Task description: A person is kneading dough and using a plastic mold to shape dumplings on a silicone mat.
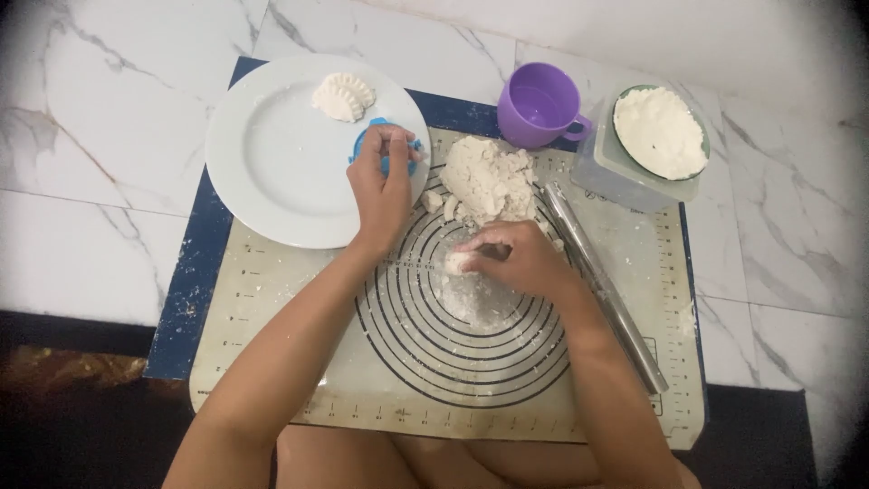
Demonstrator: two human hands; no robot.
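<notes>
Left hand (381, 186) grips a blue dumpling press (373, 138) at the white plate's (272, 172) rim. Right hand (520, 261) pinches a small dough piece (455, 262) on the baking mat (272, 362), near the dough mound (489, 177).

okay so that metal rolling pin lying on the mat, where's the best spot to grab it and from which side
Probably the bare middle of the rolling pin, taken from above. It lies flat on the mat, running diagonally from beside the dough mound toward the near right corner. The right hand sits just left of it, pinching a small dough piece, so coming in from the pin's right side looks clearest.
</notes>
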